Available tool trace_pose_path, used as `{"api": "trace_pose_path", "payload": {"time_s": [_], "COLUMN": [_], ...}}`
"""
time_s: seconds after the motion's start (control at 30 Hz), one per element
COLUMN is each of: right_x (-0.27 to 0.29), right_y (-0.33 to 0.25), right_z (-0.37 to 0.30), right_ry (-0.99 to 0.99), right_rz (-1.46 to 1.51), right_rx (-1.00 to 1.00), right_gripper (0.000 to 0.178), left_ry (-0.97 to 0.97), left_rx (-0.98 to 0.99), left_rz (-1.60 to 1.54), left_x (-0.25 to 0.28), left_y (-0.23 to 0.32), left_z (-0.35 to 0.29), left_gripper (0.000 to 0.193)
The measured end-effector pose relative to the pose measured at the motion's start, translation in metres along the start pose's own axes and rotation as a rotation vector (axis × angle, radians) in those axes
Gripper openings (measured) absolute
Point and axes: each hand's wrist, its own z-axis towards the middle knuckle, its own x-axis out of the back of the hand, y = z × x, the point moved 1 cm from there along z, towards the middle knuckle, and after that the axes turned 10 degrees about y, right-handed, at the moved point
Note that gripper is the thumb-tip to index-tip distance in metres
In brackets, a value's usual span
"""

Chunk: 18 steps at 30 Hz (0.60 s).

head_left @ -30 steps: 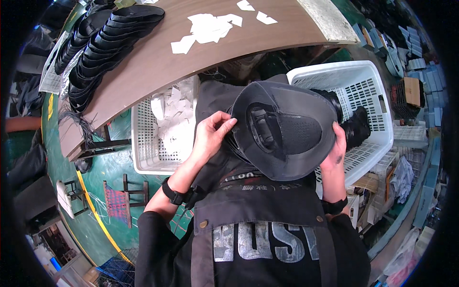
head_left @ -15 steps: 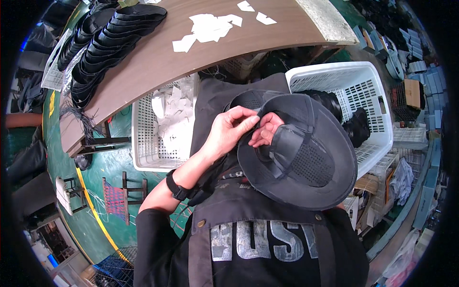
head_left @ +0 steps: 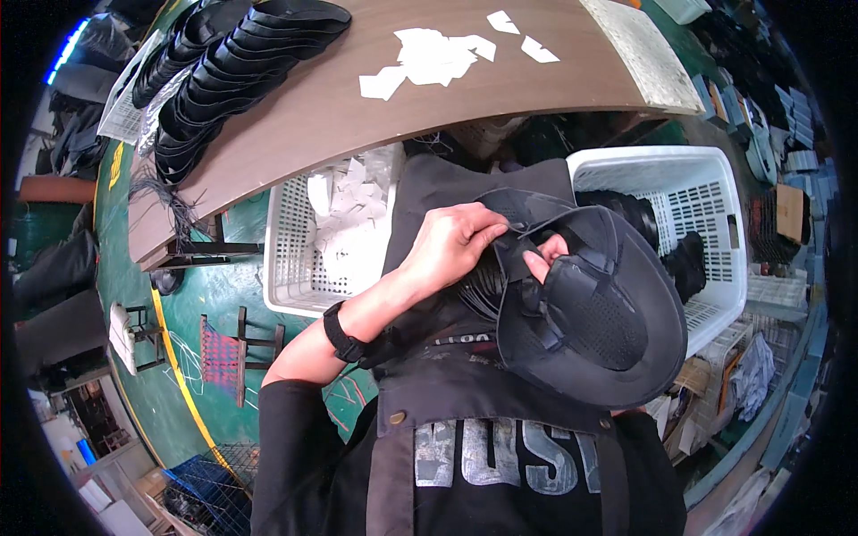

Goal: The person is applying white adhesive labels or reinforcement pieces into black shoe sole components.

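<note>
A black shoe upper (head_left: 594, 313) with perforated panels and a wide curved edge is held over my lap. My left hand (head_left: 451, 246) pinches the upper's far left edge between thumb and fingers. Of my right hand (head_left: 547, 259), only a few fingertips show through the opening; they press on the upper's inner edge, and the rest is hidden behind it. Further black perforated material (head_left: 523, 205) lies just beyond my left fingertips, partly covered by the held upper.
A brown table (head_left: 295, 134) spans the far side, bearing stacked black uppers (head_left: 232, 76) and white paper pieces (head_left: 438, 58). Below it stand a white basket of paper scraps (head_left: 284, 268) and, at right, a white basket of black shoes (head_left: 715, 259). A stool (head_left: 223, 357) stands left.
The upper has shifted slightly to the right and down in view. My left fingers have moved a little along its edge, and fewer right fingertips show. The whole view has shifted a little.
</note>
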Motion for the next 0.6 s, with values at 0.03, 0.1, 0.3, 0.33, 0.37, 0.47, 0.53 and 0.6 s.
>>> {"api": "trace_pose_path", "payload": {"time_s": [0.03, 0.1, 0.3, 0.33, 0.37, 0.47, 0.53, 0.6], "right_x": [0.0, 0.005, 0.01, 0.006, 0.011, 0.012, 0.013, 0.009], "right_y": [-0.002, -0.007, -0.009, -0.019, -0.01, -0.013, -0.013, -0.017], "right_z": [0.0, -0.003, 0.005, -0.003, 0.004, 0.006, 0.009, 0.007], "right_ry": [0.02, 0.072, 0.1, 0.146, 0.113, 0.132, 0.145, 0.162], "right_rz": [-0.002, -0.005, -0.034, -0.043, -0.03, -0.042, -0.04, -0.047], "right_rx": [0.003, 0.013, 0.002, 0.011, 0.006, 0.012, 0.02, 0.034], "right_gripper": [0.024, 0.023, 0.023, 0.023, 0.023, 0.022, 0.022, 0.022], "left_ry": [-0.077, -0.244, 0.172, 0.19, 0.164, 0.012, -0.114, -0.124], "left_rx": [0.017, 0.041, 0.017, -0.034, -0.068, -0.053, 0.039, 0.045], "left_rz": [-0.015, -0.051, 0.686, 0.803, 0.953, 1.052, 1.078, 1.085], "left_x": [0.003, 0.008, 0.081, 0.087, 0.106, 0.119, 0.124, 0.125], "left_y": [-0.004, -0.011, -0.161, -0.192, -0.22, -0.235, -0.219, -0.202], "left_z": [0.007, 0.028, 0.11, 0.131, 0.133, 0.147, 0.159, 0.162], "left_gripper": [0.014, 0.015, 0.032, 0.043, 0.048, 0.047, 0.042, 0.037]}}
